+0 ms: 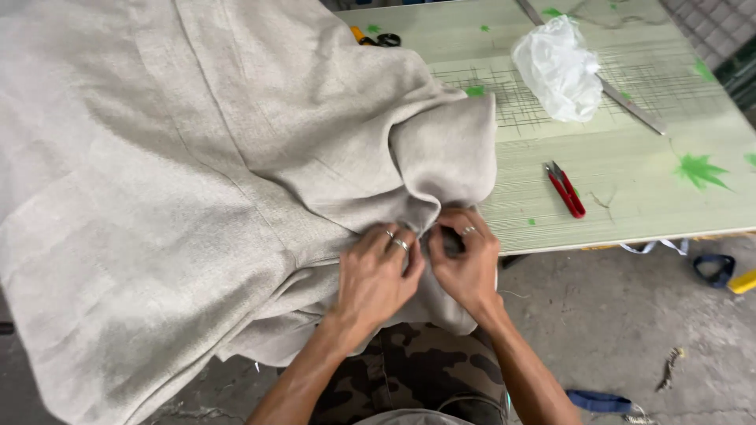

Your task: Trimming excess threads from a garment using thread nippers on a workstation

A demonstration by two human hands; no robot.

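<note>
Camo trousers (409, 370) at the bottom of the head view, person standing at the table edge. Both forearms reach up to one spot on the grey linen cloth (197, 181). Left hand (376, 275) pinches a fold tight, rings on two fingers; right hand (466, 264) clamps the same fold from the other side, thumbs nearly touching. Likely holding the seam taut so a small spot can be worked. Cloth covers the left of the table (630, 205) and hangs off the near edge. Red thread snips (565, 189) lie just right of the hands, within reach. White plastic bag (557, 69) sits farther back on a metal ruler (630, 106).
</note>
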